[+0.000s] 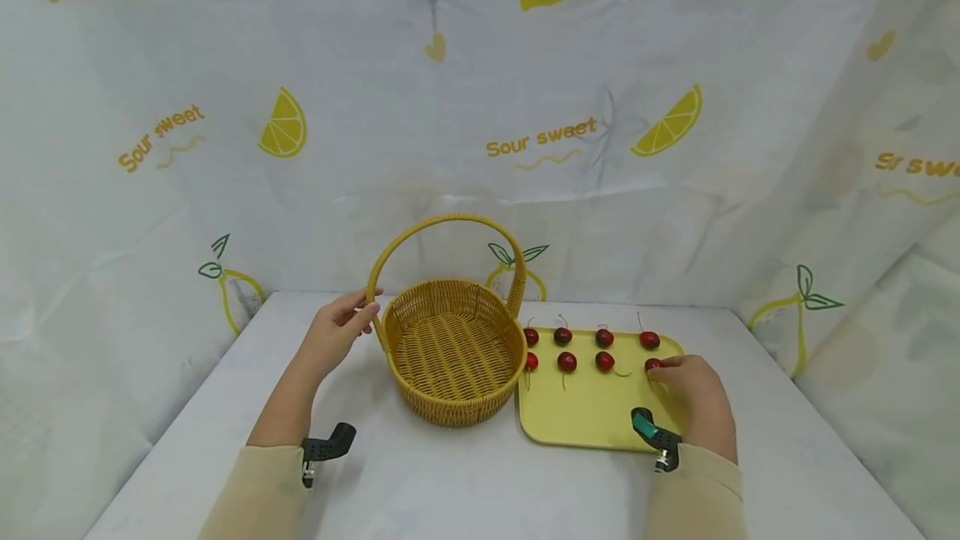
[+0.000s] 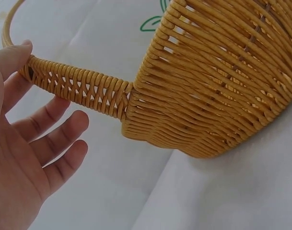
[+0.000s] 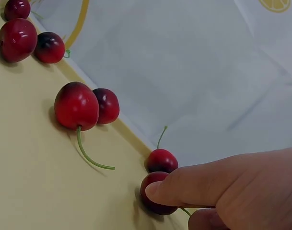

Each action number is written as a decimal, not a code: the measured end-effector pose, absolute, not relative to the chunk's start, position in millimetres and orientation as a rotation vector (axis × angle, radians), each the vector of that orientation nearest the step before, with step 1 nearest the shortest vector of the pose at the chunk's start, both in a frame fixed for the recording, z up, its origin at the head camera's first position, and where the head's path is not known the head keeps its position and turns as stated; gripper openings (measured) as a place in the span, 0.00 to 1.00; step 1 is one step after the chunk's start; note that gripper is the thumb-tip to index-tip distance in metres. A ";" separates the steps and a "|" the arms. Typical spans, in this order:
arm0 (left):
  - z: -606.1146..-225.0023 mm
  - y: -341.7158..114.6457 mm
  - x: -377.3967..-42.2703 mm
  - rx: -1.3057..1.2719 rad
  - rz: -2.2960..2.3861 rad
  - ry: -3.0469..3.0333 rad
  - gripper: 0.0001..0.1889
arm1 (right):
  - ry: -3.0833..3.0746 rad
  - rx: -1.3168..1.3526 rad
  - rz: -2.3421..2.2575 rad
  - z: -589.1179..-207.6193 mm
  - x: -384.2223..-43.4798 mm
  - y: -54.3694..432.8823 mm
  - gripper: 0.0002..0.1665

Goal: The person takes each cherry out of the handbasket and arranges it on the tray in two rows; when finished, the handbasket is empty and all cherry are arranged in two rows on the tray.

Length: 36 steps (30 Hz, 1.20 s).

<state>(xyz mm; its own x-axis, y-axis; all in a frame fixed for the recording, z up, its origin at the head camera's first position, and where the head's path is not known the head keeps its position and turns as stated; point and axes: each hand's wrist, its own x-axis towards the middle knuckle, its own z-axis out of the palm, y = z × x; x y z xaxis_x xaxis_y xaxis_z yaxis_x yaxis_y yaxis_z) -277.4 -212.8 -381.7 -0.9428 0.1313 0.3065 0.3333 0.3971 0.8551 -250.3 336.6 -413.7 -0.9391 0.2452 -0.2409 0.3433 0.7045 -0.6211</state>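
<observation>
A round yellow wicker basket (image 1: 453,408) with a tall arched handle (image 1: 450,217) stands upright on the table. With thumb and index finger, my left hand (image 1: 339,330) pinches the handle low on its left side, while the other fingers spread beside it in the left wrist view. Toward the right, my right hand (image 1: 696,390) is over a yellow tray (image 1: 573,423). Its thumb lies against a dark red cherry (image 3: 157,194) at the right end of the nearer row, the other fingers partly hidden behind. Another cherry (image 3: 162,161) sits just beyond that one.
Several more stemmed cherries (image 1: 567,362) lie in two rows on the far half of the tray. The basket's right side overlaps the tray's left edge in the head view. Behind the white table (image 1: 420,482) hangs a lemon-print cloth (image 1: 360,190).
</observation>
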 end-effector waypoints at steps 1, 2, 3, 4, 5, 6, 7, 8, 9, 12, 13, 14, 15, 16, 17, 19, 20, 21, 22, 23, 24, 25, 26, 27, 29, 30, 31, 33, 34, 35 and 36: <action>-381.7 -212.9 -277.2 -0.411 -1.565 -2.466 0.23 | 2.774 0.478 -1.054 -413.7 -249.9 336.0 0.33; -381.5 -213.2 -276.9 -0.407 -1.554 -2.470 0.23 | 2.777 0.469 -1.056 -413.2 -249.4 335.7 0.33; -381.2 -213.5 -276.8 -0.402 -1.543 -2.474 0.23 | 2.781 0.460 -1.052 -412.3 -249.4 335.5 0.34; -381.1 -214.0 -277.0 -0.396 -1.534 -2.478 0.23 | 2.786 0.453 -1.043 -410.9 -249.3 335.6 0.36; -381.0 -214.5 -277.1 -0.392 -1.523 -2.483 0.23 | 2.792 0.445 -1.033 -408.5 -249.3 335.8 0.39; -381.5 -215.3 -277.7 -0.392 -1.505 -2.487 0.23 | 2.793 0.443 -1.036 -405.3 -249.3 335.9 0.42; -381.3 -216.8 -278.0 -0.393 -1.491 -2.495 0.23 | 2.800 0.438 -1.038 -400.7 -249.0 334.8 0.46; -381.1 -218.9 -278.2 -0.396 -1.486 -2.498 0.23 | 2.808 0.433 -1.042 -395.5 -248.5 333.4 0.49; -381.3 -221.4 -278.6 -0.401 -1.484 -2.492 0.23 | 2.823 0.419 -1.044 -389.3 -247.5 331.2 0.52; -383.6 -229.3 -278.7 -0.381 -1.474 -2.464 0.25 | 2.905 0.376 -1.056 -368.1 -242.5 318.3 0.53; -384.2 -231.9 -278.5 -0.360 -1.481 -2.449 0.26 | 2.950 0.355 -1.042 -360.3 -241.4 311.9 0.52; -386.1 -234.5 -278.8 -0.337 -1.466 -2.436 0.27 | 3.007 0.330 -1.032 -354.2 -241.2 305.2 0.50; -388.7 -237.3 -279.6 -0.320 -1.418 -2.441 0.28 | 3.079 0.295 -1.014 -349.3 -241.4 297.6 0.47; -391.5 -240.3 -280.2 -0.298 -1.349 -2.464 0.28 | 3.161 0.260 -0.992 -346.4 -242.8 289.1 0.45; -394.6 -243.6 -281.1 -0.281 -1.261 -2.492 0.28 | 3.246 0.218 -0.963 -345.7 -245.6 280.3 0.41; -401.5 -251.7 -283.6 -0.247 -0.994 -2.582 0.28 | 3.421 0.099 -0.861 -351.5 -252.9 264.0 0.37; -405.3 -255.9 -285.0 -0.227 -0.843 -2.629 0.30 | 3.499 0.045 -0.779 -357.9 -257.1 256.8 0.35; -408.8 -259.9 -286.6 -0.208 -0.703 -2.668 0.32 | 3.557 0.004 -0.694 -365.2 -261.1 250.9 0.35; -411.8 -263.5 -287.8 -0.185 -0.588 -2.698 0.34 | 3.592 -0.018 -0.612 -373.4 -265.2 246.1 0.36; -414.7 -266.5 -289.2 -0.162 -0.491 -2.723 0.37 | 3.605 -0.023 -0.539 -381.2 -268.5 242.7 0.37; -417.8 -269.2 -291.0 -0.141 -0.415 -2.747 0.39 | 3.604 -0.013 -0.473 -388.1 -271.0 241.1 0.39; -420.6 -271.0 -292.5 -0.124 -0.374 -2.770 0.41 | 3.591 0.011 -0.416 -394.3 -272.5 240.7 0.40; -423.1 -272.2 -293.8 -0.112 -0.351 -2.789 0.43 | 3.567 0.043 -0.390 -399.2 -273.1 241.0 0.42; -425.2 -273.0 -295.1 -0.103 -0.337 -2.803 0.45 | 3.544 0.071 -0.371 -403.0 -273.5 242.2 0.43; -428.0 -273.6 -296.7 -0.089 -0.332 -2.825 0.47 | 3.503 0.106 -0.347 -407.7 -273.7 245.8 0.45; -428.7 -273.9 -297.2 -0.085 -0.332 -2.833 0.48 | 3.486 0.110 -0.341 -408.8 -273.6 247.6 0.46; -428.6 -273.9 -297.1 -0.081 -0.336 -2.840 0.48 | 3.469 0.108 -0.334 -409.8 -273.8 248.9 0.46; -426.8 -274.0 -296.1 -0.078 -0.342 -2.849 0.48 | 3.437 0.089 -0.326 -411.3 -274.6 250.7 0.48; -426.3 -274.4 -296.0 -0.083 -0.347 -2.846 0.49 | 3.417 0.075 -0.337 -411.3 -275.0 250.9 0.48; -425.8 -274.6 -295.7 -0.085 -0.347 -2.848 0.49 | 3.409 0.069 -0.337 -411.4 -275.1 251.0 0.48; -425.2 -274.7 -295.4 -0.087 -0.347 -2.850 0.49 | 3.397 0.064 -0.340 -411.6 -275.3 251.0 0.49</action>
